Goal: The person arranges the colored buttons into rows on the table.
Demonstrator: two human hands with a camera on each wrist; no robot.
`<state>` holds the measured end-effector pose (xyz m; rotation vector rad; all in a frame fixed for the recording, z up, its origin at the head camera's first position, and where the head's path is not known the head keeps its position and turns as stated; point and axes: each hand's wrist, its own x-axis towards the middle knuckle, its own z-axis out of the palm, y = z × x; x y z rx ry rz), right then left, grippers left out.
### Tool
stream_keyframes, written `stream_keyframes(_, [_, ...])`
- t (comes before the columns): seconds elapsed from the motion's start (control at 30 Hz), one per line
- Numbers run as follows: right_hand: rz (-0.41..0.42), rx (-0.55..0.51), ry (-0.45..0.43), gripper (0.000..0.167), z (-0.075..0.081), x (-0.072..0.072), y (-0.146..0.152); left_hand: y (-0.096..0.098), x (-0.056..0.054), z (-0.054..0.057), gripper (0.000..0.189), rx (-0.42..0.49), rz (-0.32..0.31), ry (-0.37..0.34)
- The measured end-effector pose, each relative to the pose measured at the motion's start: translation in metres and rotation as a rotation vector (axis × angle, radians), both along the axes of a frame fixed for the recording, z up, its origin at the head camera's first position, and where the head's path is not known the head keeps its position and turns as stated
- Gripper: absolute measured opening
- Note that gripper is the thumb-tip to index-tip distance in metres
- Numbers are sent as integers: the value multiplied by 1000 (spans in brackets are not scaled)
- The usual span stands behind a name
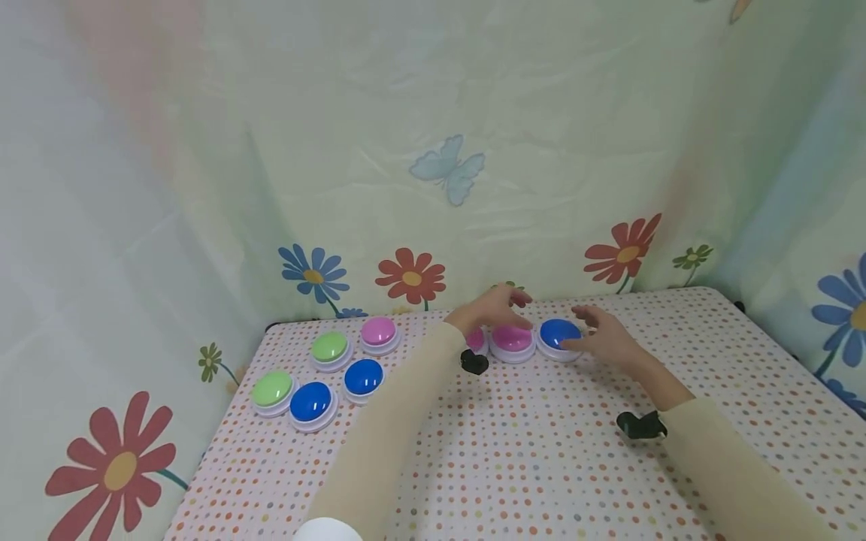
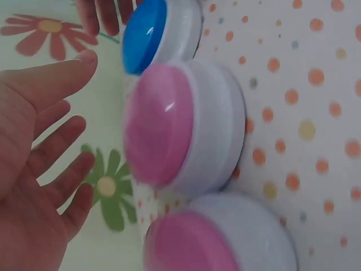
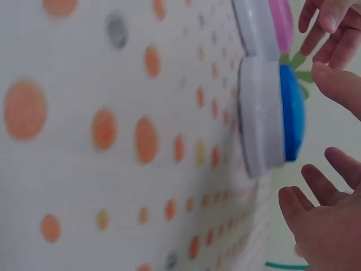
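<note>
Three round push buttons on white bases stand in a row along the back of the table. At the row's right end is a blue button (image 1: 556,332), then a pink button (image 1: 512,340) beside it, then another pink button (image 1: 476,343) partly hidden behind the left wrist. Over the pink pair hovers my left hand (image 1: 497,306), its fingers spread and a gap to the domes in the left wrist view. My right hand (image 1: 607,340) is close to the right side of the blue button, fingers loosely bent around air. Both hands hold nothing.
At the table's left are several more buttons: a green one (image 1: 329,347), another green one (image 1: 273,389), a pink one (image 1: 378,331) and two blue ones, the nearer blue one (image 1: 311,402) in front. A flowered curtain (image 1: 541,188) hangs behind the dotted tabletop (image 1: 514,466).
</note>
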<state>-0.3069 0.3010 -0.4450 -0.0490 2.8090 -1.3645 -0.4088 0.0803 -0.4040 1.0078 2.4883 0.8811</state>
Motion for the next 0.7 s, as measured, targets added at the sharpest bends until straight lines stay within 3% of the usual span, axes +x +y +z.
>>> stream_keyframes(0.2, [50, -25, 59, 73, 18, -1, -26, -47, -8, 11, 40, 37, -11, -24])
stream_keyframes(0.47, [131, -70, 96, 62, 28, -10, -65, -106, -14, 11, 35, 18, 71, -21])
stream_keyframes(0.7, [195, -165, 75, 59, 28, -15, -102, -153, -4, 12, 34, -38, 124, 17])
